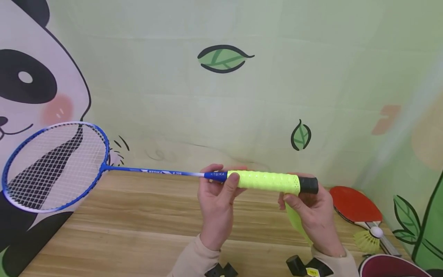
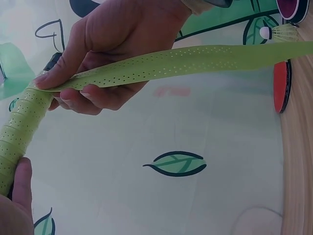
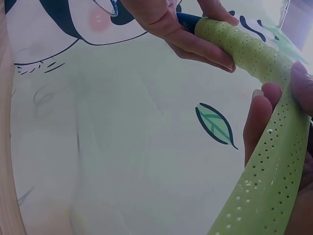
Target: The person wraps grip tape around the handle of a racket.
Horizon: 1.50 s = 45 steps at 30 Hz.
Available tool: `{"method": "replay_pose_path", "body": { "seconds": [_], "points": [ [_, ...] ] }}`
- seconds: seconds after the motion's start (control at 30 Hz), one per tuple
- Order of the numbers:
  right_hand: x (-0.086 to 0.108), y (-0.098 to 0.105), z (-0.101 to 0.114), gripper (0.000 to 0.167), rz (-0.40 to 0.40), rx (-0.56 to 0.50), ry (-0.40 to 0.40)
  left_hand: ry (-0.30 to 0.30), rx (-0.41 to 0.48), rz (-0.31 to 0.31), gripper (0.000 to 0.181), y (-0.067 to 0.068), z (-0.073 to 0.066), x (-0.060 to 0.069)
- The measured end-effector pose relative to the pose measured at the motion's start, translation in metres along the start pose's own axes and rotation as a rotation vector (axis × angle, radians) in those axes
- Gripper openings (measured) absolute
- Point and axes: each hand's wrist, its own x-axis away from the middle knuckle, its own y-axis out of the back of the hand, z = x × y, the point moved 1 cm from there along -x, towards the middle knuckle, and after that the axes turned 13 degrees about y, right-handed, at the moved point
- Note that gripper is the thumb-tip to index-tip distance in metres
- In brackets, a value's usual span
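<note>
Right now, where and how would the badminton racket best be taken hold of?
Likely at the blue cone, from below, thumb in front: the racket is roughly level and this slim part is uncovered, whereas the loose yellow tape trails from the right hand.

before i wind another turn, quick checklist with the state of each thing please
1. Left hand steadying the racket: ok, gripping at the wrap's shaft-side end.
2. Right hand holding the tape: ok, pinched near the butt.
3. Butt covered: not ok, black shows.
4. Tape's far end free: cannot tell, out of view.
5. Bat and shuttlecock apart from the racket: ok, both right of it in the head view.
</note>
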Motion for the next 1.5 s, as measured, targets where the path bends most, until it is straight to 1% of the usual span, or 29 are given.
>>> {"method": "replay_pose_path", "body": {
  "seconds": [0.07,0.23,0.3,0.43,0.57,0.6,0.63,0.8,0.83,0.87,0.97,1.1,1.23,1.4,1.5],
  "points": [
    [0.0004,-0.0002,0.0006,0.042,0.000,-0.004,-0.008,0.006,-0.004,-0.015,0.030,0.0000,-0.0002,0.0002],
    [0.0012,-0.0004,0.0018,0.058,0.002,0.007,-0.025,0.025,-0.015,-0.051,0.029,-0.0003,-0.0008,0.0004],
    [0.0014,-0.0007,0.0021,0.056,0.000,0.008,-0.018,0.037,-0.022,-0.066,0.028,-0.0004,-0.0009,0.0002],
    [0.0008,-0.0012,0.0019,0.044,-0.004,-0.016,0.006,0.058,-0.039,-0.096,0.029,-0.0008,-0.0007,-0.0007],
    [0.0003,-0.0014,0.0020,0.039,-0.011,-0.009,-0.001,0.074,-0.038,-0.110,0.029,-0.0008,0.0001,-0.0015],
    [0.0002,-0.0015,0.0022,0.039,-0.015,-0.003,-0.008,0.077,-0.029,-0.104,0.030,-0.0009,0.0002,-0.0014],
    [0.0000,-0.0015,0.0024,0.038,-0.020,0.005,-0.015,0.079,-0.007,-0.085,0.031,-0.0009,0.0004,-0.0014],
    [-0.0003,-0.0019,0.0034,0.035,-0.047,0.044,-0.059,0.088,0.096,0.059,0.040,-0.0020,0.0002,-0.0011],
    [-0.0002,-0.0018,0.0037,0.035,-0.050,0.049,-0.066,0.092,0.107,0.083,0.042,-0.0022,0.0001,-0.0010],
    [-0.0001,-0.0018,0.0039,0.035,-0.052,0.053,-0.074,0.097,0.105,0.094,0.044,-0.0024,-0.0002,-0.0008],
    [0.0007,-0.0018,0.0050,0.037,-0.056,0.091,-0.114,0.113,0.088,0.093,0.046,-0.0026,-0.0012,0.0000],
    [0.0008,-0.0011,0.0046,0.038,-0.053,0.108,-0.137,0.111,0.054,0.074,0.042,-0.0029,-0.0026,0.0003],
    [0.0010,-0.0012,0.0038,0.040,-0.048,0.094,-0.134,0.098,0.041,0.058,0.038,-0.0031,-0.0028,0.0001],
    [0.0007,-0.0004,0.0019,0.041,-0.027,0.037,-0.084,0.072,0.037,0.043,0.036,-0.0022,-0.0018,-0.0004],
    [0.0005,0.0002,0.0008,0.041,-0.018,0.023,-0.059,0.052,0.034,0.038,0.035,-0.0013,-0.0011,-0.0007]
  ]
}}
